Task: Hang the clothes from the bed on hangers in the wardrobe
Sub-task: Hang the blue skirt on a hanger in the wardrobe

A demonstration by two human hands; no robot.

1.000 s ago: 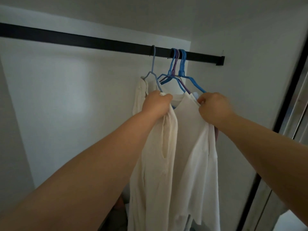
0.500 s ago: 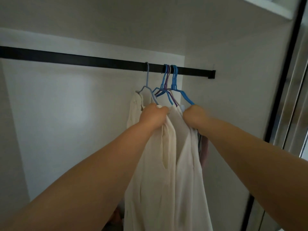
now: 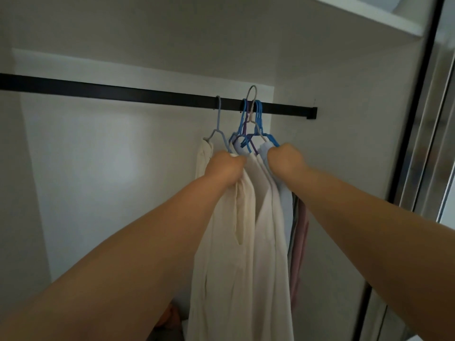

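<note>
Left hand (image 3: 225, 168) is a closed fist on the cream shirt's (image 3: 229, 242) shoulder, below the rail (image 3: 123, 91). Right hand (image 3: 285, 159) is fisted on the white shirt (image 3: 270, 242) w/ its grey hanger (image 3: 253, 104), hook lifted above the rail, not seated. Judgement: lower hook squarely over rail, btwn the blue hangers (image 3: 257, 114), then let go. Fingertips are hidden in cloth; the hems are cut off; clothes behind are hard to tell apart.

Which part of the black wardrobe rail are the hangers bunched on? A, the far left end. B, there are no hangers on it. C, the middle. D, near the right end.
D: the hangers hook over the black rail close to its right end, just above both hands gripping the pale clothes.
</note>
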